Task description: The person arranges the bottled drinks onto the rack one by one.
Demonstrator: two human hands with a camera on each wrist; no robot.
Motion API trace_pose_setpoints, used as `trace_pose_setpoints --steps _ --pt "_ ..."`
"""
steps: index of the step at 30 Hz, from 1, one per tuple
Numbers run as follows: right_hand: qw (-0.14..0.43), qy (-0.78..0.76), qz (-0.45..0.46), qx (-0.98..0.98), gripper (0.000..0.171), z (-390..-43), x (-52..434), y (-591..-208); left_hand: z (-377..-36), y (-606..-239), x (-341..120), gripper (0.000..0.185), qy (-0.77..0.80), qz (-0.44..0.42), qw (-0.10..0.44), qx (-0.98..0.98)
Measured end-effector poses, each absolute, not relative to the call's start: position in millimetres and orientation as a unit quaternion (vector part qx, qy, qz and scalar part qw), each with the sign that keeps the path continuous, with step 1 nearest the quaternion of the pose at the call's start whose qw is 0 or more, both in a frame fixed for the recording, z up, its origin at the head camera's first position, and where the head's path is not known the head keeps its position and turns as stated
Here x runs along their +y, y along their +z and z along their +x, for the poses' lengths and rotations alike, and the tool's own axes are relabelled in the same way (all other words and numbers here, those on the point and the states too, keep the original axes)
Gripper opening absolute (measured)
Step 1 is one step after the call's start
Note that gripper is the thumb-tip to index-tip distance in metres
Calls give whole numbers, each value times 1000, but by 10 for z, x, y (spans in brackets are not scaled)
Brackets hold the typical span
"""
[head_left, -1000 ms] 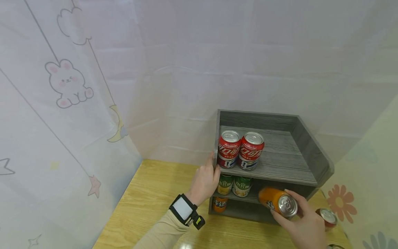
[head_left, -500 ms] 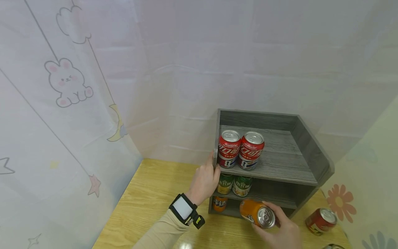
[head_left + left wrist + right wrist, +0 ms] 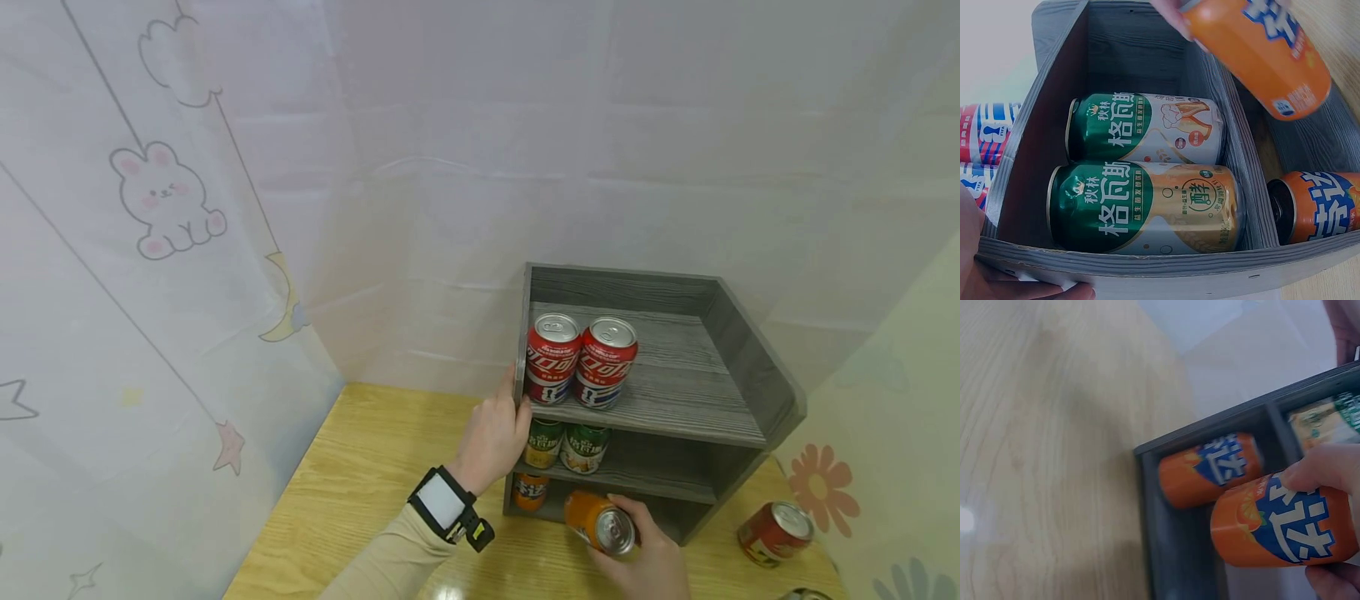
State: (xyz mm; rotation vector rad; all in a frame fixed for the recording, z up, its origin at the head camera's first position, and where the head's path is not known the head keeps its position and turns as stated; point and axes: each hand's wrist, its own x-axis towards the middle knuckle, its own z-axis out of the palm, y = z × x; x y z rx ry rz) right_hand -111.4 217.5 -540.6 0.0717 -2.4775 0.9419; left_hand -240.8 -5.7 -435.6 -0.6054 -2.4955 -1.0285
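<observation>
My right hand (image 3: 648, 558) grips an orange soda can (image 3: 600, 522), tilted, at the front of the bottom tier of a grey wooden shelf (image 3: 660, 425). In the right wrist view the held can (image 3: 1282, 522) is close beside another orange soda can (image 3: 1210, 469) standing in that tier's left corner. My left hand (image 3: 491, 437) holds the shelf's left side panel, thumb toward its front edge. Two green-topped drink cans (image 3: 1147, 206) stand side by side on the middle tier. On the top tier are two red cola cans (image 3: 553, 362), also at the left.
A red can (image 3: 776, 533) stands on the wooden table (image 3: 337, 492) right of the shelf, with another can's top (image 3: 804, 594) partly cut off at the bottom edge. A pale printed curtain (image 3: 450, 208) hangs behind and at both sides.
My right hand has carried the orange can leftward and down, from in front of the middle tier to the bottom tier, near the other orange can. The left hand stays on the panel.
</observation>
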Motion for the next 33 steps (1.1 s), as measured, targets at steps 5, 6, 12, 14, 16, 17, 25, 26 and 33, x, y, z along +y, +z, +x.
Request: trace_pose_setpoints --steps 5,6,12,14,16,17,25,26,33 --pt "269 324 43 -906 79 -1205 2169 -5617 -2401 -4345 -60 56 -365 -215 190 -886" --pt "268 321 49 -907 79 -1221 2162 -5640 -2400 -4343 -60 56 -364 -214 190 -886" --pt "237 330 58 -912 75 -1310 2101 -5746 -2401 -4340 -60 56 -365 -209 184 -889" --pt "226 340 52 -911 73 -1331 2083 -5796 -2402 -4341 -57 56 -367 -208 182 -888" --pt "214 351 41 -911 73 -1354 2071 -5859 -2399 -4339 -55 56 -368 -208 180 -888" --pt "210 354 36 -911 72 -1366 2062 -5887 -2397 -4337 -53 56 -368 -209 180 -888" --pt "188 369 2 -910 67 -1457 2012 -6009 -2402 -4348 -55 56 -374 -211 183 -884" --pt "182 369 -6 -911 66 -1467 2008 -6013 -2400 -4345 -55 56 -373 -211 184 -884" --pt "152 371 -35 -915 67 -1527 1995 -5984 -2398 -4347 -64 55 -374 -216 192 -881"
